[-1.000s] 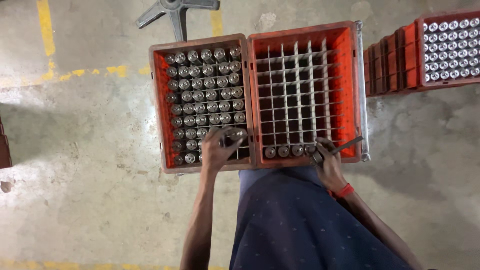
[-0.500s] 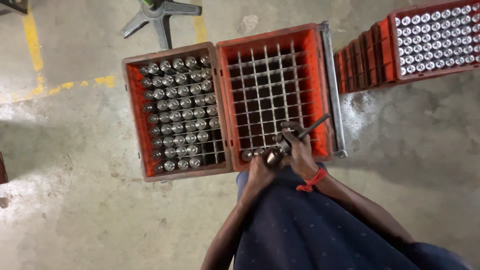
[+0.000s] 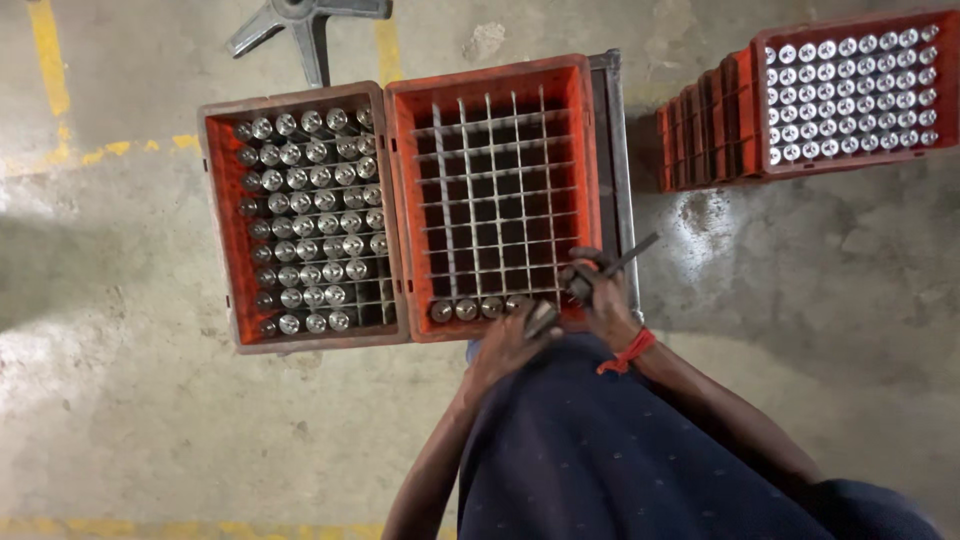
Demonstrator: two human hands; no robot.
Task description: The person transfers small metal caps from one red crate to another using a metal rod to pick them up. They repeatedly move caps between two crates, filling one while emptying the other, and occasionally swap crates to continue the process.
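The crate on the left [image 3: 300, 215] is seen nearly full of metal-capped cylinders [image 3: 310, 210], with only a few cells bare at its 5 o'clock corner. The gridded crate on the right [image 3: 500, 190] is judged barely begun: one short row of cylinders [image 3: 467, 309] is set along its 6 o'clock edge, and the remaining cells are left to fill. The left hand [image 3: 515, 340] is curled around one cylinder [image 3: 541, 318] at that edge. The right hand [image 3: 600, 290] is closed on a dark rod-like tool [image 3: 622, 258] at 5 o'clock of the crate.
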